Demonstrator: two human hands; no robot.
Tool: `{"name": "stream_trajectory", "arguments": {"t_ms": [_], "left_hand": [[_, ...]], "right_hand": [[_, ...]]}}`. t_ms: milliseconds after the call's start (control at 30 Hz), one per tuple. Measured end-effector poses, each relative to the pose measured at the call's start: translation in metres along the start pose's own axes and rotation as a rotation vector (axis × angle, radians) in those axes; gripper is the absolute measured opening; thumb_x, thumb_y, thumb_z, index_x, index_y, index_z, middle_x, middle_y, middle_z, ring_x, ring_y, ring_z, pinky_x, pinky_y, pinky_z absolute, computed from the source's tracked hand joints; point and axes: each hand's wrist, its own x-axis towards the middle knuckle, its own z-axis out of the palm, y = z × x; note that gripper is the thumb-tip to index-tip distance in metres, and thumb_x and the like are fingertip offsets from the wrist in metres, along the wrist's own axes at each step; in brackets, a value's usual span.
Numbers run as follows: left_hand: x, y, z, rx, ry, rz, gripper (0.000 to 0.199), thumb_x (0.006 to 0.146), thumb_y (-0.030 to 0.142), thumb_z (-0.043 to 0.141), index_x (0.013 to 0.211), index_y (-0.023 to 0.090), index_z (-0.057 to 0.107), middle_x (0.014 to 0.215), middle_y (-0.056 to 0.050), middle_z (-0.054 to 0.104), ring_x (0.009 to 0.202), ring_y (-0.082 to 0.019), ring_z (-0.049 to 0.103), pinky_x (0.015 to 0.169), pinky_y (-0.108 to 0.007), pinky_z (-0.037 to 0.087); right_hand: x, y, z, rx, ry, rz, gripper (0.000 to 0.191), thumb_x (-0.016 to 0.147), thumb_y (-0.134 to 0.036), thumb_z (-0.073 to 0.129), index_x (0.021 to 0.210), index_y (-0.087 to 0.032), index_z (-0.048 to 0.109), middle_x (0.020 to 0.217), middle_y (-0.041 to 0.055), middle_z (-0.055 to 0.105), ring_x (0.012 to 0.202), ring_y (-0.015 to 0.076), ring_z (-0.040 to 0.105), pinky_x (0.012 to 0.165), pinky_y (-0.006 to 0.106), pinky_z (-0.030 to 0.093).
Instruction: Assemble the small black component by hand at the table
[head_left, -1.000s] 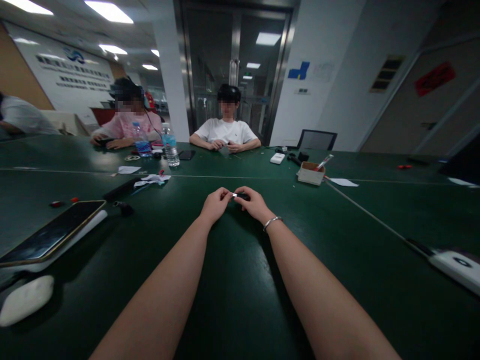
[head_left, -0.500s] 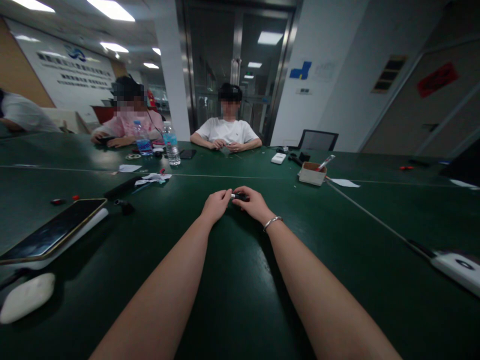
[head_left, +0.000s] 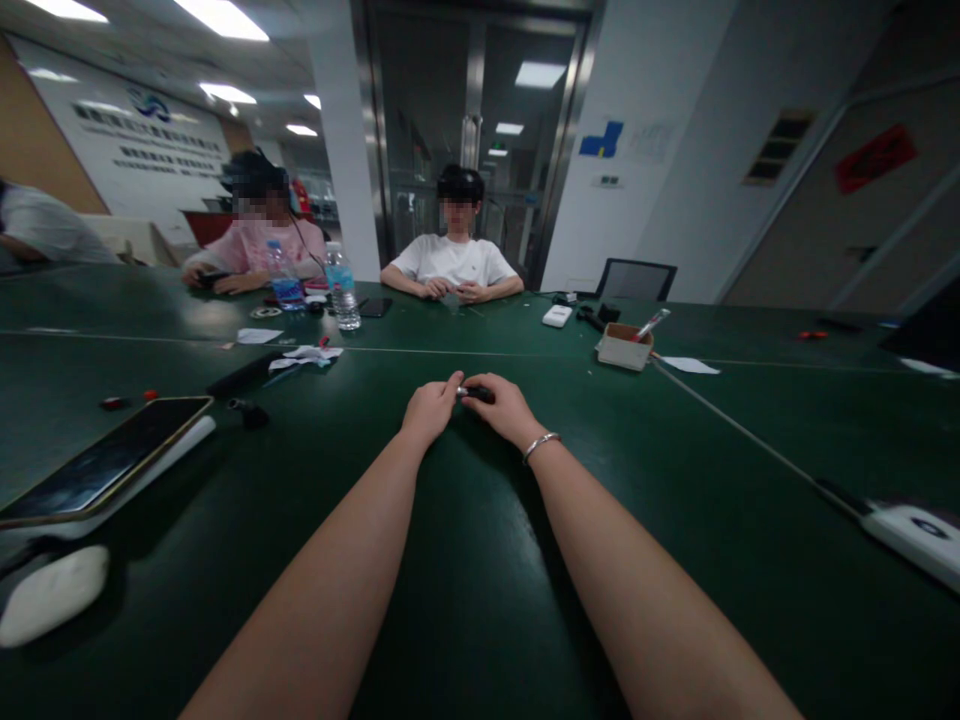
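A small black object with a silver end (head_left: 475, 393) lies between my two hands, over the middle of the green table (head_left: 480, 560). My right hand (head_left: 507, 406) is closed round its black part. My left hand (head_left: 433, 408) has its thumb and fingers together at the silver end; its fingertips are partly hidden. Both hands are close together, low over the tabletop. A silver bracelet (head_left: 540, 446) circles my right wrist.
At left lie a phone (head_left: 105, 460), a white rounded object (head_left: 56, 595) and a short black part (head_left: 247, 412). A small box (head_left: 625, 348) and a white power strip (head_left: 915, 540) are at right. Bottles (head_left: 343, 292) and seated people (head_left: 454, 255) are across the table.
My right hand has shifted slightly left with the black object. Less of its silver end shows beside my left hand.
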Motion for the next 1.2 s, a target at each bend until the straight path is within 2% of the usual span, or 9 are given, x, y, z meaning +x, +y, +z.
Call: {"name": "stream_trajectory", "arguments": {"t_ms": [267,367,467,567,700,967,1200], "left_hand": [[0.000,-0.004,0.001,-0.061,-0.008,0.002,0.061,0.087,0.063,0.024,0.059,0.018,0.055,0.058,-0.003,0.059,0.055,-0.016,0.054,0.056,-0.028,0.036],[0.002,-0.006,0.005,-0.180,0.011,0.050,0.046,0.087,0.056,0.035,0.079,0.019,0.062,0.074,-0.003,0.066,0.063,-0.015,0.059,0.059,-0.026,0.041],[0.005,-0.008,0.008,-0.323,0.030,0.135,0.029,0.082,0.044,0.054,0.099,0.022,0.061,0.093,-0.004,0.067,0.073,-0.014,0.061,0.063,-0.025,0.045],[0.008,-0.010,0.011,-0.373,0.023,0.184,0.024,0.077,0.036,0.060,0.093,0.019,0.064,0.092,-0.005,0.068,0.077,-0.015,0.061,0.067,-0.026,0.047],[0.011,-0.013,0.013,-0.375,0.029,0.127,0.024,0.077,0.038,0.060,0.086,0.017,0.066,0.083,-0.006,0.068,0.073,-0.015,0.061,0.066,-0.027,0.047],[0.011,-0.013,0.009,-0.287,0.026,0.025,0.042,0.077,0.058,0.053,0.075,0.018,0.063,0.067,-0.002,0.063,0.061,-0.014,0.055,0.056,-0.026,0.040],[0.004,-0.004,0.000,-0.103,0.089,-0.011,0.055,0.078,0.069,0.041,0.063,0.019,0.057,0.058,0.000,0.057,0.055,-0.014,0.049,0.054,-0.026,0.033]], "right_hand": [[0.000,-0.004,-0.002,-0.068,-0.010,-0.042,0.018,0.083,-0.028,0.059,0.098,-0.021,0.066,0.087,0.0025,0.062,0.080,0.0156,0.056,0.075,0.029,0.042],[-0.001,-0.001,-0.002,-0.068,0.003,-0.021,0.020,0.084,-0.030,0.058,0.100,-0.021,0.066,0.089,0.0034,0.063,0.082,0.0159,0.056,0.077,0.029,0.042],[-0.001,0.002,-0.002,-0.080,0.024,0.009,0.021,0.084,-0.031,0.058,0.101,-0.021,0.066,0.091,0.0042,0.063,0.084,0.0164,0.056,0.078,0.029,0.042],[-0.002,0.004,-0.001,-0.103,0.033,0.042,0.021,0.084,-0.033,0.058,0.099,-0.021,0.067,0.089,0.0042,0.061,0.082,0.0167,0.056,0.075,0.029,0.043],[-0.003,0.003,-0.001,-0.117,0.027,0.053,0.020,0.083,-0.034,0.060,0.097,-0.022,0.067,0.087,0.0032,0.060,0.081,0.0165,0.056,0.074,0.029,0.043],[0.000,-0.005,-0.001,-0.134,0.056,0.016,0.017,0.081,-0.027,0.063,0.095,-0.020,0.067,0.085,0.0034,0.062,0.080,0.0163,0.057,0.073,0.029,0.044],[0.002,-0.008,0.005,-0.080,0.038,0.028,0.019,0.078,-0.022,0.064,0.097,-0.019,0.066,0.093,0.0044,0.067,0.085,0.0172,0.060,0.079,0.031,0.046]]}}
